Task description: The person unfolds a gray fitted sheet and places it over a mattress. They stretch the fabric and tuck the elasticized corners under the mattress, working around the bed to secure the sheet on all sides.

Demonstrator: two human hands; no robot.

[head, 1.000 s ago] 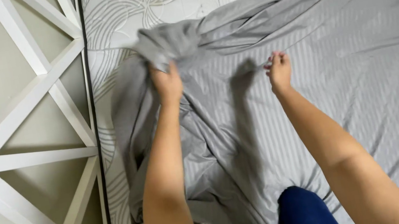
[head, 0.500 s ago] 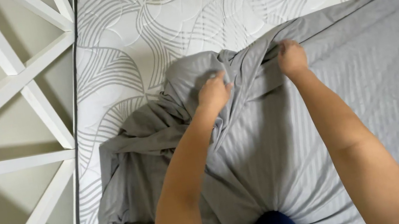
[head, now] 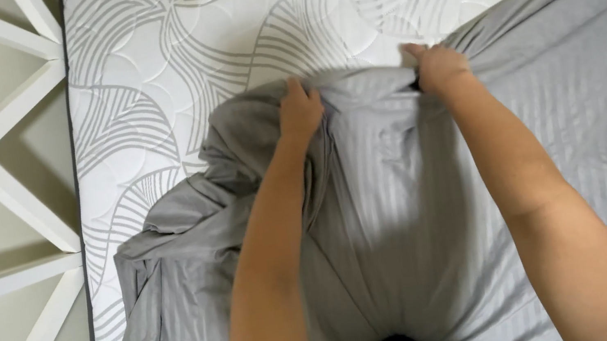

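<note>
Grey sheet lay bunched on patterned mattress; left hand & right hand each gripped its edge, apparently pinching fabric.

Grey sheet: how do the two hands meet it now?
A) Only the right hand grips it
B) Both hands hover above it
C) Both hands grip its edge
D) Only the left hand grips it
C: the left hand and the right hand both pinch the bunched edge of the grey sheet over the patterned mattress.
</note>
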